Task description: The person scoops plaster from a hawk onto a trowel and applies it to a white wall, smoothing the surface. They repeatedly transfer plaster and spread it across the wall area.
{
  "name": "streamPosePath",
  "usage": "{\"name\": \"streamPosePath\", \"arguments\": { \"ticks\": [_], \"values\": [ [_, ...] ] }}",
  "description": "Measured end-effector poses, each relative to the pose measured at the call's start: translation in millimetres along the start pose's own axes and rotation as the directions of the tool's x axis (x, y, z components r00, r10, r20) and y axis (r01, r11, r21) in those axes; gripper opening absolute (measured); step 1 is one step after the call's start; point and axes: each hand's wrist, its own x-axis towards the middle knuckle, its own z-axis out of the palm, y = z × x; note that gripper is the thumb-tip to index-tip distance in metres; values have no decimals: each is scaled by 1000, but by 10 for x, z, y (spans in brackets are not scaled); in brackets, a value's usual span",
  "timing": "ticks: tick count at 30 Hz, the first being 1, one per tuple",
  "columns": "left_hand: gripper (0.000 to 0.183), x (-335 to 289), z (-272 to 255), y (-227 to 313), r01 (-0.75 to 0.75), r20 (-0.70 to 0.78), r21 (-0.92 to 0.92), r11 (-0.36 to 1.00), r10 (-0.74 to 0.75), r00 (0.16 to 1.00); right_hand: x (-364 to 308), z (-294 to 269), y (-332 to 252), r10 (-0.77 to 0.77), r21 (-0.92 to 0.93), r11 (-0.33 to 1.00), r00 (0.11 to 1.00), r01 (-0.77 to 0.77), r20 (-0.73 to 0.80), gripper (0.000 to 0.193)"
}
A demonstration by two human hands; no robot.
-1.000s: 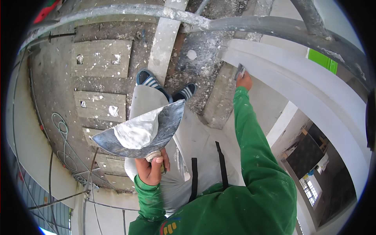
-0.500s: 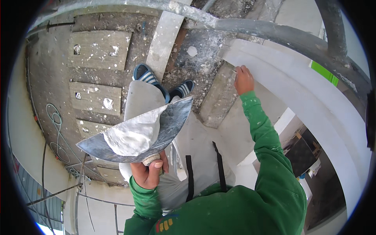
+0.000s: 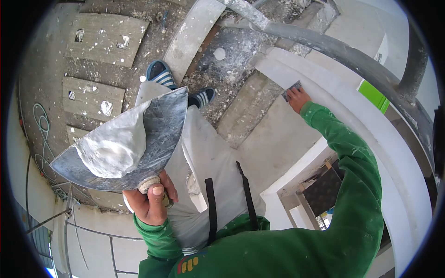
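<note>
My left grip (image 3: 149, 200) was clenched round the handle (image 3: 148, 183), thumb up against its pale collar and fingers curled round its right side. The plate (image 3: 164, 125), a wide, dark grey metal crescent, spread out just beyond that grip: the handle met its curved near edge, the longer part reached out to my left, and the other tip pointed forward, toward my feet. None of the plate's broad face lay inside my fingers; I had it by the handle alone. A thick white heap of paste (image 3: 113, 143) sat on the face, left of centre and forward of my knuckles, near the handle but apart from my skin.

My right grip (image 3: 299, 99), well apart from the left and farther forward, was grasping the scraper (image 3: 291, 89), a small, dark, flat one. Its blade stuck out past my fingertips, at the inner edge of the curved white beam (image 3: 398, 171); I could not tell whether it was pressed on the surface. My fingers hid part of it.

Past the plate's forward tip were my sandals (image 3: 161, 74), blue with white stripes.
</note>
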Motion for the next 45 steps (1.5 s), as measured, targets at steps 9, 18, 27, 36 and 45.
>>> {"name": "streamPosePath", "arguments": {
  "ticks": [9, 18, 27, 36, 45],
  "values": [
    [66, 19, -126, -59, 80, -122, 51, 995, -73, 990, 1341, 781, 101, 45, -9, 999, 991, -45, 125, 23],
    [65, 12, -62, -29, 25, -80, 44, 999, -21, 997, 559, 188, 277, -42, 7, 999, 998, 42, 40, 21],
    [73, 73, 53, 10, 72, -173, 80, 994, -57, 983, 1661, 1129, 205, 20, 1, 1000, 1000, -20, -7, 21],
    [71, 109, 172, 53, 49, -99, 109, 993, -38, 994, 2530, 1080, -602, 76, 39, 997, 918, -66, -390, 17],
    [40, 234, 279, 195, -41, 270, -8, 999, 42, 962, 1353, -158, -1831, 435, 915, 382, 899, -128, -56, 34]
  ]
}}
